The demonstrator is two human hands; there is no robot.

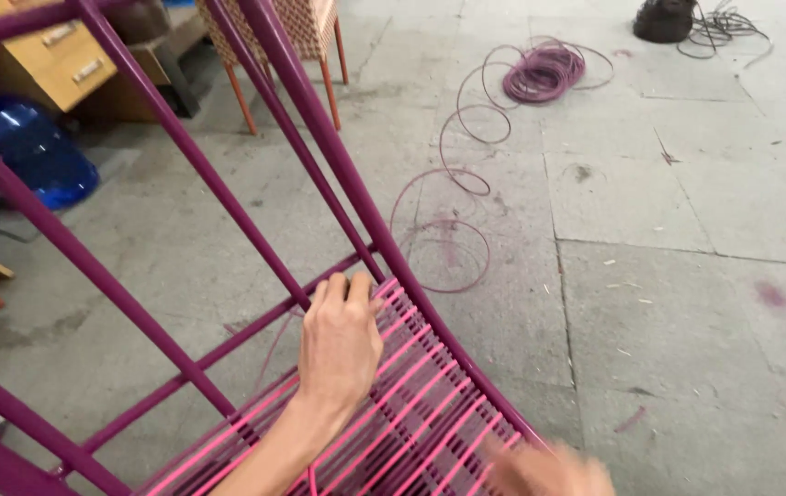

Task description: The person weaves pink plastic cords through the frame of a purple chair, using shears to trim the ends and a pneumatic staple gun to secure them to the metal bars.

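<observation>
A purple metal chair frame (320,138) lies tilted in front of me. Pink and purple cord (421,404) is woven in rows across its lower part. My left hand (340,344) rests on the woven rows, fingers curled over the top rows beside the frame's crossbar (228,344). My right hand (549,470) is a blur at the bottom edge, by the frame's right rail; what it holds does not show. A loose purple cord (448,184) runs in loops over the floor to a coil (543,72) further off.
The floor is grey concrete slabs (687,276). A woven chair with orange legs (287,55) stands behind the frame. A blue water bottle (30,147) and a wooden drawer unit (53,55) are at the left. A black coil of wire (687,23) lies far right.
</observation>
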